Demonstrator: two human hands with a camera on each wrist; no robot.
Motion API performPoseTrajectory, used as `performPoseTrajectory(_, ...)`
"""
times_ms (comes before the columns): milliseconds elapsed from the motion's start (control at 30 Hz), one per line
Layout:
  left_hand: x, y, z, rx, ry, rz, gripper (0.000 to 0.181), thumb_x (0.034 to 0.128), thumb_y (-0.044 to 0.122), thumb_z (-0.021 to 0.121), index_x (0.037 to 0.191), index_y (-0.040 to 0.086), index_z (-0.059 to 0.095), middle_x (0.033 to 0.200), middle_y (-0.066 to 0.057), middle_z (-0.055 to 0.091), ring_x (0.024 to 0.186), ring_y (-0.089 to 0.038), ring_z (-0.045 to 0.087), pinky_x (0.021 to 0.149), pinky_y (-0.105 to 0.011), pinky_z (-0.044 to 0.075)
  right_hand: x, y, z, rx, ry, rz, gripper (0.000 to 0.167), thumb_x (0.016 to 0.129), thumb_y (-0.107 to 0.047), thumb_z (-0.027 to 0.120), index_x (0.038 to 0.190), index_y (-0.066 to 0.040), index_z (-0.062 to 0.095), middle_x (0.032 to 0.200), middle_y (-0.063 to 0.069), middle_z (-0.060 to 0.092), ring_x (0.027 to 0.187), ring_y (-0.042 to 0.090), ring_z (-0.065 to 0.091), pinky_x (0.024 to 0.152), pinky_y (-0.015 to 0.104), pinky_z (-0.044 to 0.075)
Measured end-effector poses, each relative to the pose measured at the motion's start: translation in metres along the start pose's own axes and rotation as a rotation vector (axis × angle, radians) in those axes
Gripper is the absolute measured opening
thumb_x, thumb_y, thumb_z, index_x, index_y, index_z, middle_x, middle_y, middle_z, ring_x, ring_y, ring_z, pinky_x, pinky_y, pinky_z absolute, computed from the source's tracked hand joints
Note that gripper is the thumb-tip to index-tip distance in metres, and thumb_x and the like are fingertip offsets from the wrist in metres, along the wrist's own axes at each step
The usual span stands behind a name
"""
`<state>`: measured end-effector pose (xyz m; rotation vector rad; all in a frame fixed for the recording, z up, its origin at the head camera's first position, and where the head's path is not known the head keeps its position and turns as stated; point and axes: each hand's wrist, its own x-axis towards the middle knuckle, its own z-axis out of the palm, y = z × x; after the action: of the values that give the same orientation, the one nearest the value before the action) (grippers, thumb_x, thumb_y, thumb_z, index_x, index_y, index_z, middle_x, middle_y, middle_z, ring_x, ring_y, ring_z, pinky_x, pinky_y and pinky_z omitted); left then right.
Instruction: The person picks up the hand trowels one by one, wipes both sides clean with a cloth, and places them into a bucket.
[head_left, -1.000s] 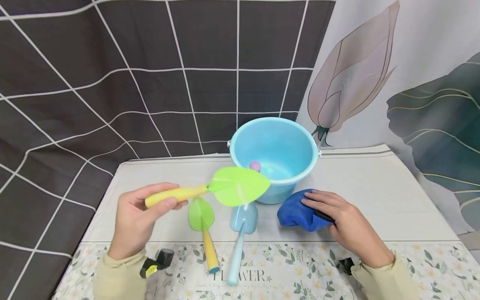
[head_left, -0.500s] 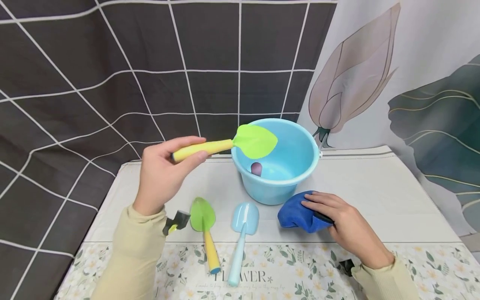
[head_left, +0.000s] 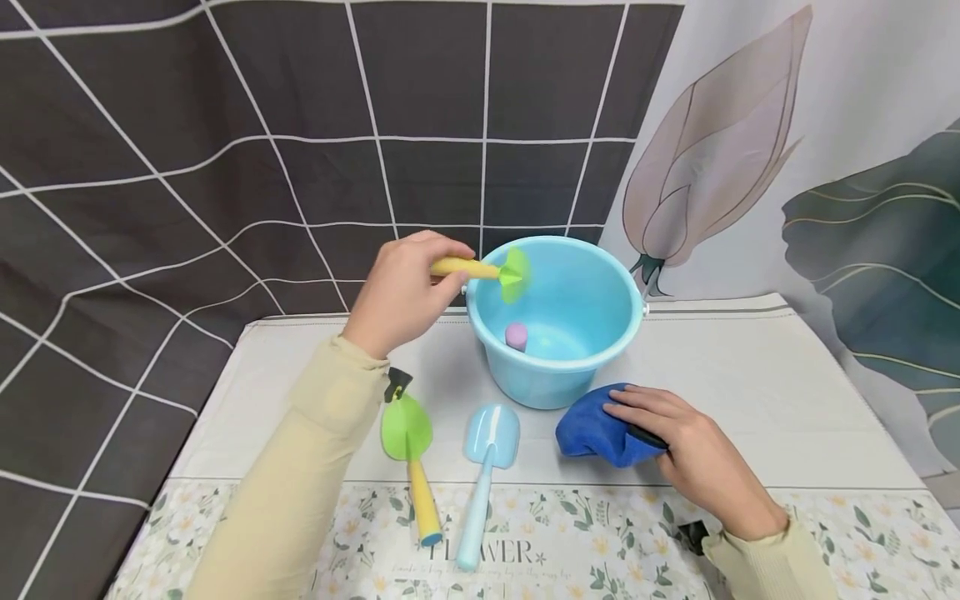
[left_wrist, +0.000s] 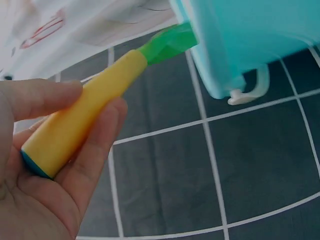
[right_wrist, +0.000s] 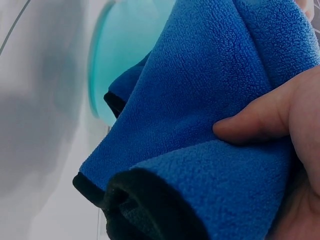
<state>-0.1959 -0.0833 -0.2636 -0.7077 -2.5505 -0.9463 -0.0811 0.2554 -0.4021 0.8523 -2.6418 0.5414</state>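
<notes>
My left hand (head_left: 408, 287) pinches the yellow handle (head_left: 463, 267) of a trowel whose green blade (head_left: 514, 275) is over the left part of the light blue bucket (head_left: 553, 367). In the left wrist view, thumb and fingers lie around the yellow handle (left_wrist: 85, 115), and the green blade (left_wrist: 172, 42) overlaps the bucket's rim. My right hand (head_left: 705, 458) grips a blue cloth (head_left: 603, 425) just in front of the bucket. The right wrist view shows the thumb pressing on the dark-edged cloth (right_wrist: 200, 90). A purple object (head_left: 516, 336) lies inside the bucket.
Nearer than the bucket, a green trowel with a yellow handle (head_left: 424, 504) and a light blue scoop (head_left: 491, 437) lie side by side on the table (head_left: 750, 375). A dark curtain with white lines (head_left: 420, 75) hangs behind.
My left hand has moved up and to the right with the trowel, bringing the blade over the bucket and turning it more edge-on. My right hand and the cloth have stayed put.
</notes>
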Motion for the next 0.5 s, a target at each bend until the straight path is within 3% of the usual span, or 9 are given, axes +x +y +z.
performPoseTrajectory(167, 0.014, -0.004, 0.016, 0.122, -0.056, 0.04, 0.021, 0.0904, 0.003, 0.063, 0.107, 0.006, 0.075, 0.107, -0.006, 0.066, 0.091, -0.023, 0.06, 0.081, -0.034, 0.049, -0.001, 0.0, 0.001, 0.001, 0.001, -0.003, 0.087, 0.057, 0.029, 0.05, 0.132, -0.012, 0.066, 0.138, 0.007, 0.059, 0.126, 0.03, 0.055, 0.095, 0.04, 0.048)
performPoseTrajectory(333, 0.021, -0.005, 0.028, 0.157, -0.095, 0.074, 0.022, 0.0907, 0.001, 0.062, 0.107, 0.007, 0.075, 0.108, -0.005, 0.063, 0.091, -0.022, 0.062, 0.081, -0.033, 0.051, -0.001, 0.001, 0.002, 0.003, 0.013, -0.013, 0.087, 0.057, 0.028, 0.049, 0.132, -0.012, 0.066, 0.138, 0.006, 0.059, 0.126, 0.029, 0.055, 0.1, 0.031, 0.043)
performPoseTrajectory(500, 0.027, -0.007, 0.038, 0.206, -0.173, 0.101, 0.025, 0.091, 0.0, 0.064, 0.111, 0.01, 0.075, 0.11, -0.003, 0.063, 0.095, -0.021, 0.063, 0.083, -0.033, 0.051, -0.001, 0.001, 0.002, 0.002, 0.013, -0.019, 0.087, 0.057, 0.028, 0.048, 0.132, -0.012, 0.066, 0.138, 0.006, 0.059, 0.127, 0.029, 0.055, 0.102, 0.026, 0.04)
